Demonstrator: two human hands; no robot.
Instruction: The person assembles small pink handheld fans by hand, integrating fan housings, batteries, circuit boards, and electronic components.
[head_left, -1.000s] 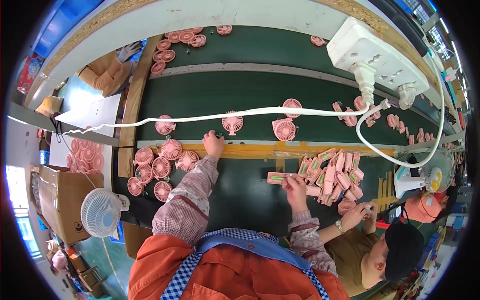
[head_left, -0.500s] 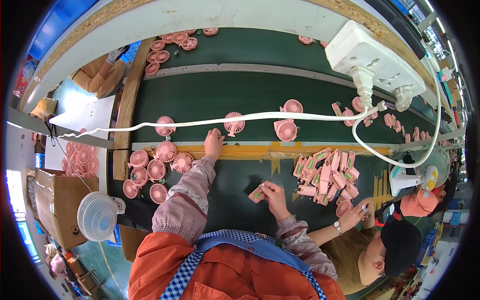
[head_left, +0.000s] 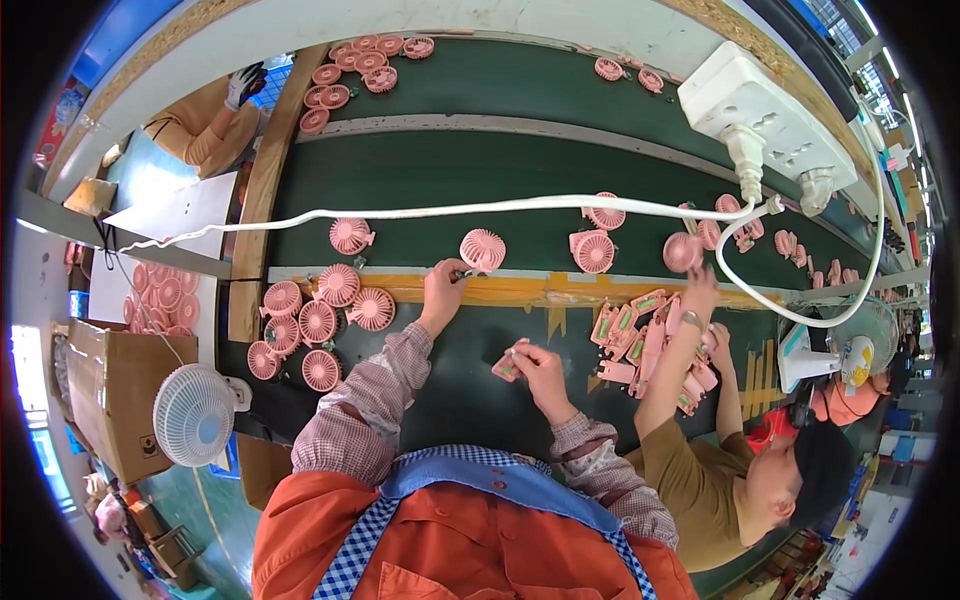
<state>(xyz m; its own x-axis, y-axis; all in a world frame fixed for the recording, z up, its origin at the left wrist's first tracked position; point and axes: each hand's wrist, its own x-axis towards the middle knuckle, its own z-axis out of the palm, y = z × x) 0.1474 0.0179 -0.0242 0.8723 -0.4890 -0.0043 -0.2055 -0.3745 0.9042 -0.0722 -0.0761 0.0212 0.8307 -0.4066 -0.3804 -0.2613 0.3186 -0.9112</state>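
Observation:
My left hand [head_left: 443,293] reaches to the belt's near edge, its fingers pinched on the lower edge of a round pink fan head [head_left: 483,250], which sits tilted. Closer to my body, my right hand [head_left: 543,378] holds a small pink fan handle [head_left: 506,366] between thumb and fingers. A cluster of pink fan heads [head_left: 318,322] lies on the dark bench to the left. Right of my right hand is a pile of pink handle pieces [head_left: 625,335], some with green circuit boards showing; a co-worker's arm partly covers it.
More fan heads [head_left: 595,252] lie along the green belt [head_left: 420,180]. A white cable [head_left: 420,212] crosses above it from a power strip [head_left: 765,120]. The co-worker's hand [head_left: 701,290] touches the belt area at right. A white desk fan [head_left: 194,415] stands at left.
My left hand has moved to the fan head and closed on its edge; the head is now turned. My right hand drew slightly back with the handle. The co-worker's arm reached across the pile to the belt.

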